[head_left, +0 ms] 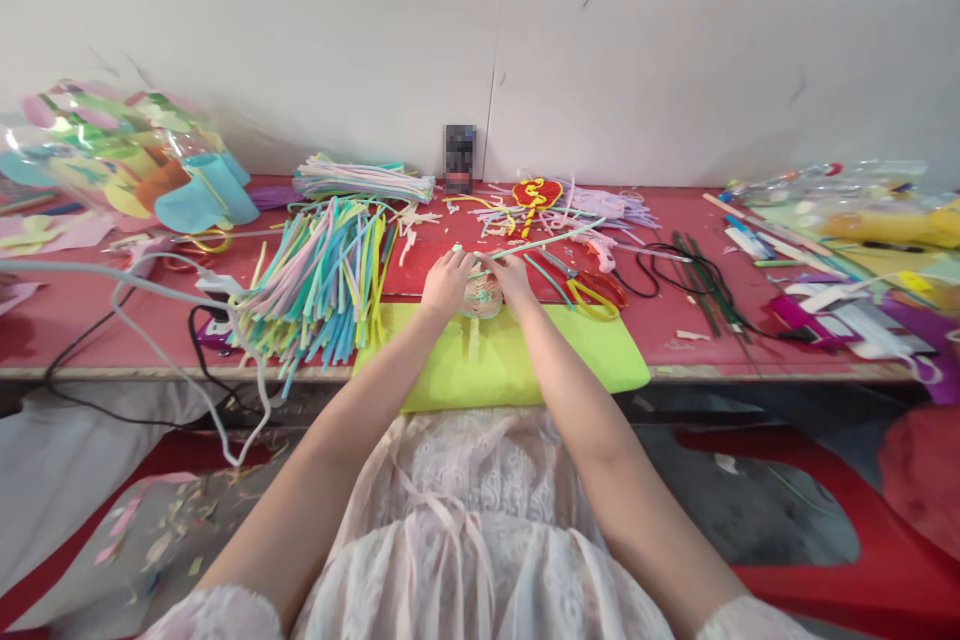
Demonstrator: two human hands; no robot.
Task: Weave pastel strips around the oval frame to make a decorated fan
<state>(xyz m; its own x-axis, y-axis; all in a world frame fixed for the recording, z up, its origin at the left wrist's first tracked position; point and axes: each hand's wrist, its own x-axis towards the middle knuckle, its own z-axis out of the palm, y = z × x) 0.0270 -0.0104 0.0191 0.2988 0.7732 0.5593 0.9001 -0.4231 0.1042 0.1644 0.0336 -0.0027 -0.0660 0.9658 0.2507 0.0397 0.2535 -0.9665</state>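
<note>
In the middle of the head view, a small rounded piece of wound pipe cleaners [483, 298], pale pink and mint, is between my two hands. My left hand [448, 282] is closed on its left side, fingers bent over the top edge. On the other side my right hand [511, 278] pinches at its upper right, by a mint pipe cleaner [559, 237] that sticks out to the upper right. The fingertips partly hide the piece. Below it a yellow-green sheet [570, 355] covers the table edge, with a pale strip [474, 340] on it.
A large bundle of pastel pipe cleaners [315, 280] lies left. Scissors [585, 288] and a pink glue gun [600, 250] lie right, by black cable [660, 265]. Behind them are a red and yellow pipe-cleaner piece [537, 194] and a phone [459, 158] against the white partition [337, 60].
</note>
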